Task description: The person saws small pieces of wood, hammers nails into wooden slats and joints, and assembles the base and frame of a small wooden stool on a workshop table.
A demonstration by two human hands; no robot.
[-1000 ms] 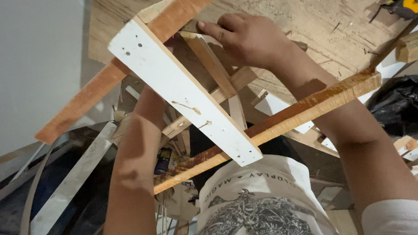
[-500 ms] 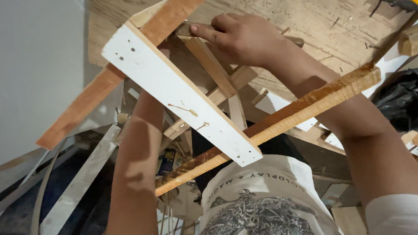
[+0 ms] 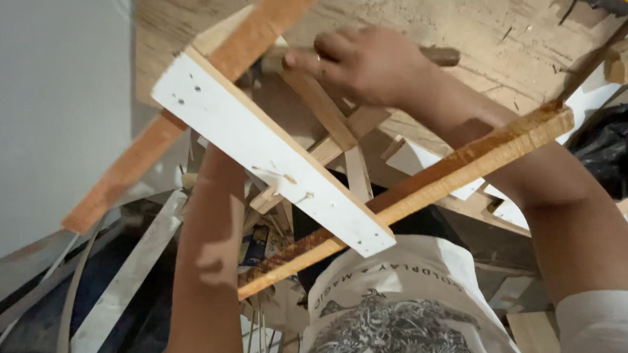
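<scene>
With the right hand (image 3: 373,66) curled around a thin slat just above the white board (image 3: 270,154) and the left hand hidden behind that board, grip unreadable, the nailed frame could twist and what look like protruding nails could scratch.

Both forearms bare, no gloves, no watch visible. Right hand (image 3: 365,66): thin ring on one finger, knuckles visible, slightly blurred. Left hand hidden behind boards; only bare left forearm (image 3: 208,275) shows. White short sleeve (image 3: 608,322) at right upper arm. White T-shirt (image 3: 400,315), dark grey printed graphic and lettering on chest.
</scene>
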